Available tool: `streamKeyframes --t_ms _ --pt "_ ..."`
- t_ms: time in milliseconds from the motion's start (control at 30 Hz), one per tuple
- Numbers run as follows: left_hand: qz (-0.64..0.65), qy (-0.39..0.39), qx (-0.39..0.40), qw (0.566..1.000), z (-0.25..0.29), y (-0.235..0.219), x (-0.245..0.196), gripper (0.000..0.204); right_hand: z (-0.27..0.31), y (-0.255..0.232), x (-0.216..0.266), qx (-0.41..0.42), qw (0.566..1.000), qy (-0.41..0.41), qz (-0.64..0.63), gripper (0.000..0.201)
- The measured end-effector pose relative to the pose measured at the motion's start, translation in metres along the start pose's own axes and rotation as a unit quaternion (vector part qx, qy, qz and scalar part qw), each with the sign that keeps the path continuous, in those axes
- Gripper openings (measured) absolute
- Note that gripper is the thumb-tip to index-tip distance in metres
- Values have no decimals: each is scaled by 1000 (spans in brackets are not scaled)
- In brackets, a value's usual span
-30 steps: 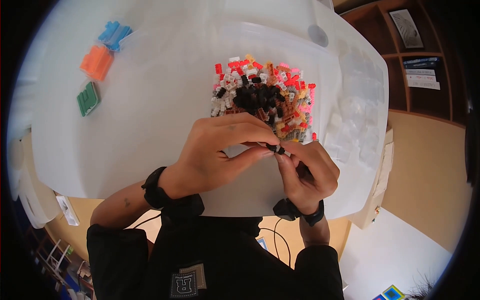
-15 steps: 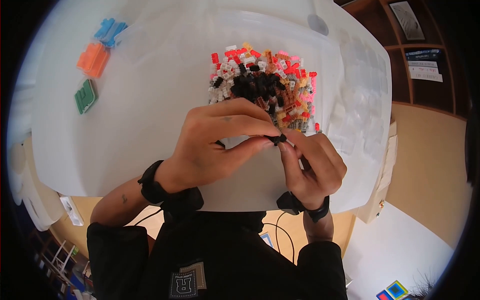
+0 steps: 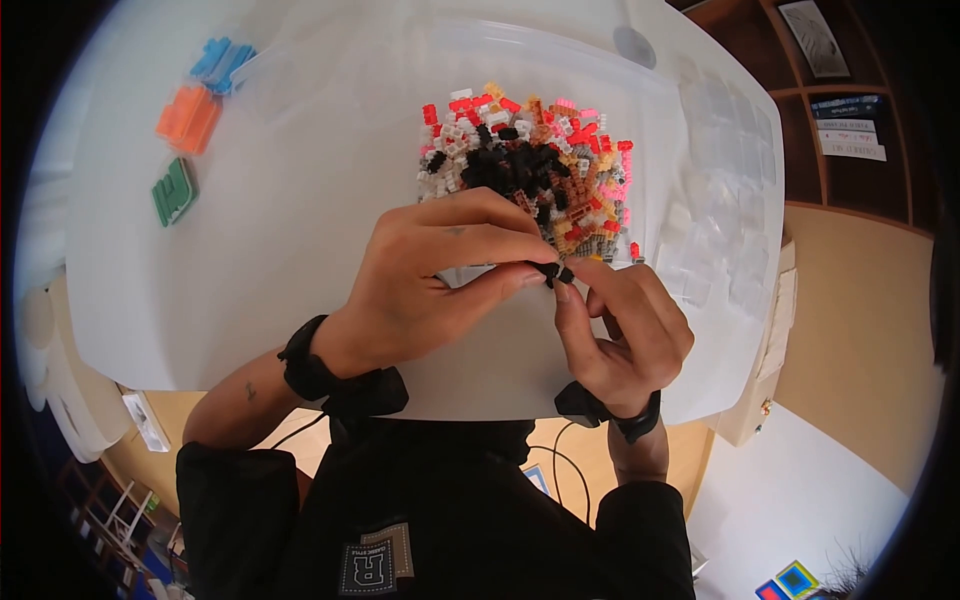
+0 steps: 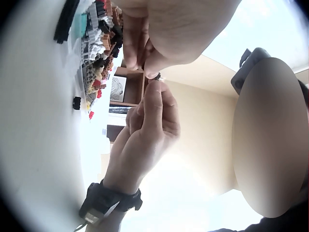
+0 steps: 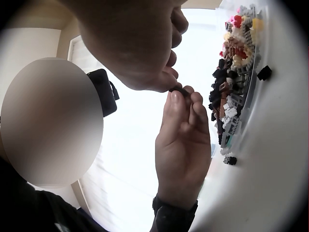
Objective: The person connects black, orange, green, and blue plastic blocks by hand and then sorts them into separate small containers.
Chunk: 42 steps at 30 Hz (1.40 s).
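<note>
While the left hand [image 3: 425, 270] pinches a small black plastic piece [image 3: 548, 271], the right hand [image 3: 632, 335] does likewise, near the white table's [image 3: 480, 375] front edge.

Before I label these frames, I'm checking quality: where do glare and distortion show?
Head: the table bows, fisheye-like, with black corners; left wrist: washed-out white glare beside the right hand; right wrist: white glare behind the left hand.
</note>
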<state>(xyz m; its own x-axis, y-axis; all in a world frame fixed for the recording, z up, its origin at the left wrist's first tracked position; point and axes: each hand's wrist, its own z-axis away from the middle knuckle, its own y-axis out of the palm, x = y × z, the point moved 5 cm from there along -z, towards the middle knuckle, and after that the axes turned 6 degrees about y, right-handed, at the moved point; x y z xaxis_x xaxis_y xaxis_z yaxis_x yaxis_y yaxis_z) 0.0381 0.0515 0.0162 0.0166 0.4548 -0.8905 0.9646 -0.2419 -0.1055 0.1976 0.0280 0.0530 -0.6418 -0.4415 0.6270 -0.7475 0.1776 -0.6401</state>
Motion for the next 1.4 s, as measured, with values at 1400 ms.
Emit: streamKeyframes --t_ms 1400 --pt "-8 15 19 1000 -1 0 0 26 1 1 -3 17 1000 8 14 21"
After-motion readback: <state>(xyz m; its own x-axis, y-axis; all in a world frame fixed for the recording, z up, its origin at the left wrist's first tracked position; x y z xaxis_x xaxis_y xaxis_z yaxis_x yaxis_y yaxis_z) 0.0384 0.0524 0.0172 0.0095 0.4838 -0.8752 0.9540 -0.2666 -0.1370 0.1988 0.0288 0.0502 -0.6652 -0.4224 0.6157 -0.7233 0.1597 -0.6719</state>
